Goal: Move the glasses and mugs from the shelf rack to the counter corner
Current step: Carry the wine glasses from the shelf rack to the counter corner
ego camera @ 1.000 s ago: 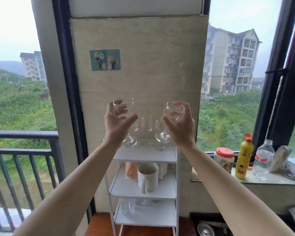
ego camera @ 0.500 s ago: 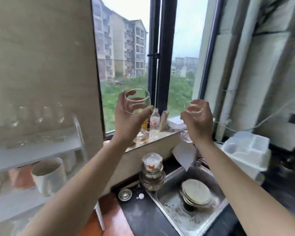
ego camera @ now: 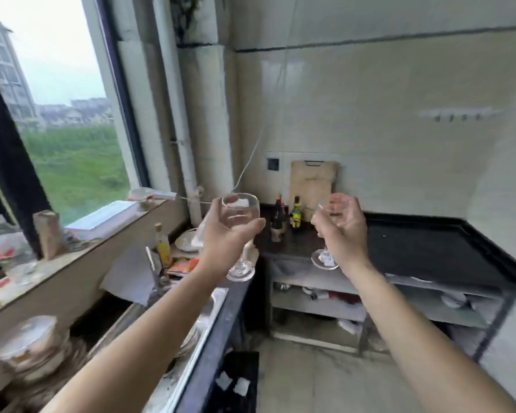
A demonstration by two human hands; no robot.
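Observation:
My left hand (ego camera: 225, 241) is wrapped around the bowl of a clear stemmed glass (ego camera: 241, 214), held upright in the air; its foot hangs below my palm. A second clear stemmed glass (ego camera: 325, 259) is gripped in my right hand (ego camera: 341, 231), with its round foot showing under my wrist. Both glasses are raised in front of the black counter (ego camera: 429, 248) in the corner. The shelf rack is out of view.
Small sauce bottles (ego camera: 286, 217) and a wooden cutting board (ego camera: 312, 181) stand at the counter's back left corner. A sink (ego camera: 212, 305) with dishes lies below my left arm. The windowsill (ego camera: 72, 242) on the left is cluttered with bottles and bags.
My view has swung right, from the shelf rack past the window and sink to the corner counter. Both hands stayed raised with a glass in each.

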